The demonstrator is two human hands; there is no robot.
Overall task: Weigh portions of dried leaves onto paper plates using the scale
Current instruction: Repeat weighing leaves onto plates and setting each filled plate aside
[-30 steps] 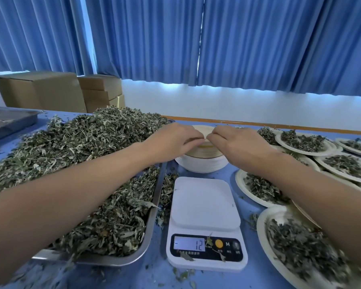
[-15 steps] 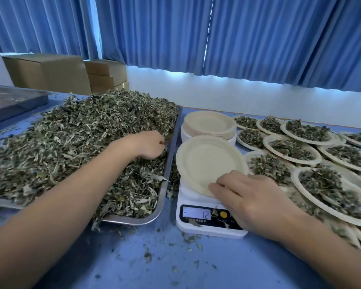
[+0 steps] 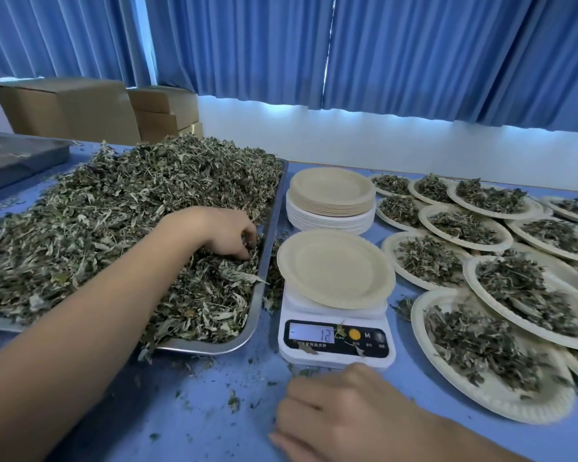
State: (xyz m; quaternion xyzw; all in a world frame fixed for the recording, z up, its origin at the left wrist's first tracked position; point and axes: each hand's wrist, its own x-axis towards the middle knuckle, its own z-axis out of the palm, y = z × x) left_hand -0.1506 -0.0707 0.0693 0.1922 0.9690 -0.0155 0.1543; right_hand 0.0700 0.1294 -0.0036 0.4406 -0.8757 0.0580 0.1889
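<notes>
Head view: filled plates [image 3: 514,408] crowd beside scale [image 3: 336,357].

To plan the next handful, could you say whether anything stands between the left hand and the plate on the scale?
Only the tray's low rim lies between the left hand and the empty plate on the scale; nothing taller is visible.

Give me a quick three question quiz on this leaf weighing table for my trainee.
1. True or false: the plate on the scale is empty.
2. Where is the left hand? A) in the dried leaves on the tray; B) on the plate stack; C) on the scale.
3. Fill in: the display reads ___.
Key: 1 true; 2 A; 3 12.
</notes>
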